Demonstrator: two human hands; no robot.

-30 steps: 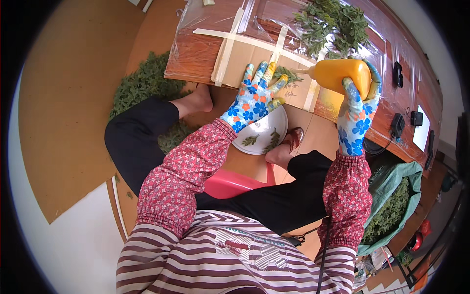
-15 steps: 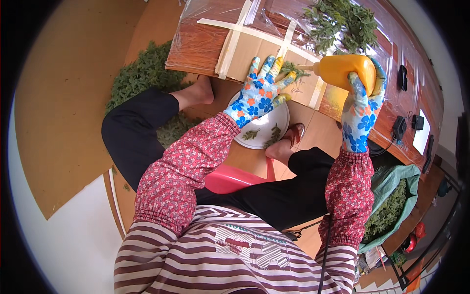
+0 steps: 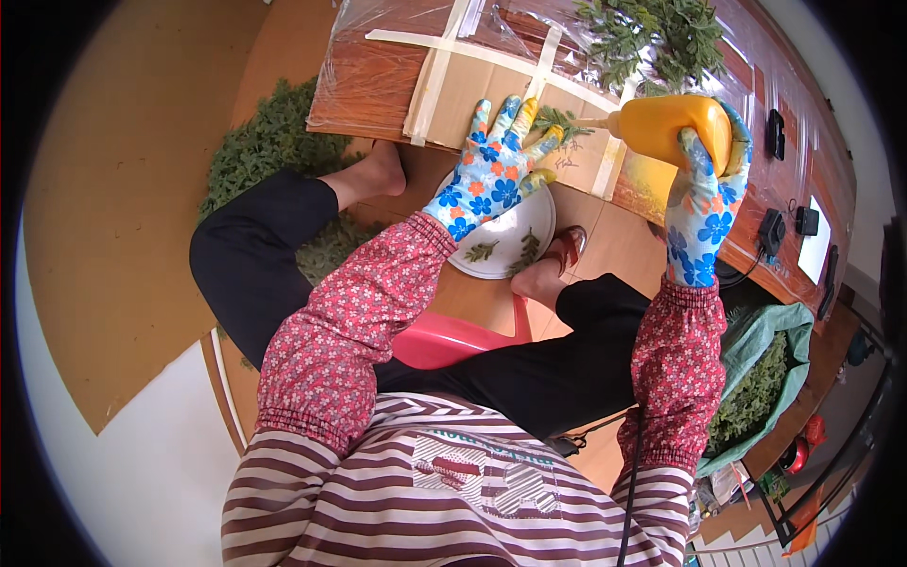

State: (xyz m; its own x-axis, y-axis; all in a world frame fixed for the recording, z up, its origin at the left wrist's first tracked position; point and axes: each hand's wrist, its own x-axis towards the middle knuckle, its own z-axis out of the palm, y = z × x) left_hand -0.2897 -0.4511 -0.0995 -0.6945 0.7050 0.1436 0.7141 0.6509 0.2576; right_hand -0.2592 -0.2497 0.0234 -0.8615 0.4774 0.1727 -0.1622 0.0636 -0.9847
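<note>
My left hand [image 3: 491, 175], in a floral glove with yellow-stained fingertips, lies spread over a piece of cardboard [image 3: 472, 94] at the table's near edge. Its index fingertip touches or nearly touches a small green sprig [image 3: 564, 121] lying on the cardboard. My right hand [image 3: 704, 194], gloved alike, is closed around a yellow squeeze bottle [image 3: 666, 128]. The bottle is tipped on its side, its thin nozzle pointing left at the sprig. Whether anything comes out cannot be made out. Below my left hand is a round white plate [image 3: 496, 255] with a few sprigs on it.
A heap of greenery [image 3: 652, 42] sits on the plastic-covered table [image 3: 368, 85]. More greenery [image 3: 269, 146] lies on the floor at left. A green sack [image 3: 798, 345] of foliage stands at right. Small black devices [image 3: 773, 231] lie at the table's right. A red stool [image 3: 453, 335] is below me.
The view has shifted slightly. Both hands keep nearly the same pose, and the bottle's nozzle still points at the sprig.
</note>
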